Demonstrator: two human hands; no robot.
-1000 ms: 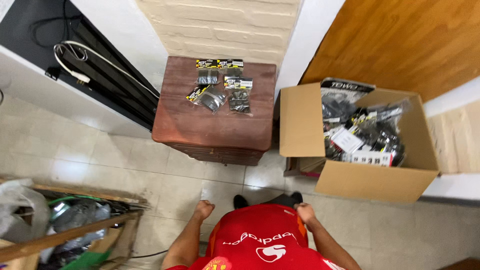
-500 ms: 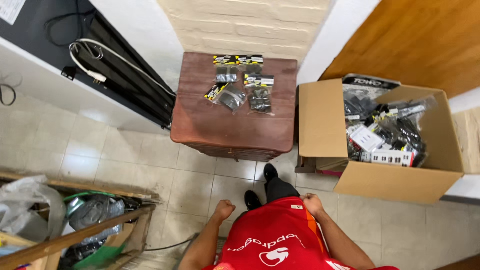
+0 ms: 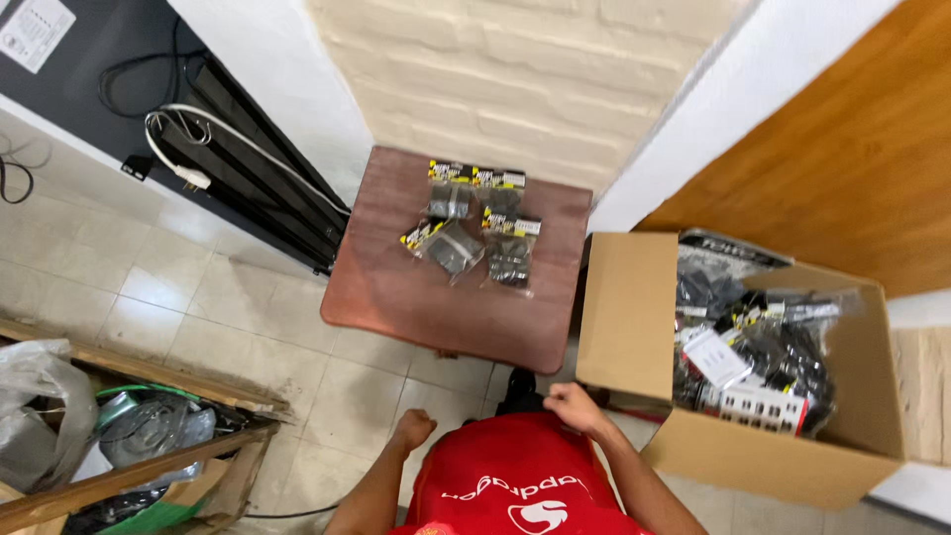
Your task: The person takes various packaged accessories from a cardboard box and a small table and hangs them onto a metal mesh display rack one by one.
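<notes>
My left hand (image 3: 413, 428) is curled into a loose fist near my waist, its fingers pressed together and holding nothing. My right hand (image 3: 572, 405) hangs by my hip, fingers bent inward and empty, just beside the near wall of the cardboard box (image 3: 622, 327).

Four small packets (image 3: 474, 220) of dark parts with yellow-and-black header cards lie grouped on the far half of the brown wooden surface (image 3: 446, 307), touching or overlapping, well apart from both hands. The box to my right is heaped with similar bagged items (image 3: 758, 347).

In my judgement a clean pick means taking one packet by its header card, so the neighbours are not dragged.

Room: the near half of the surface is bare. The box's upright flap stands close to the surface's right edge; a wooden crate (image 3: 139, 466) of clutter is at my left.
</notes>
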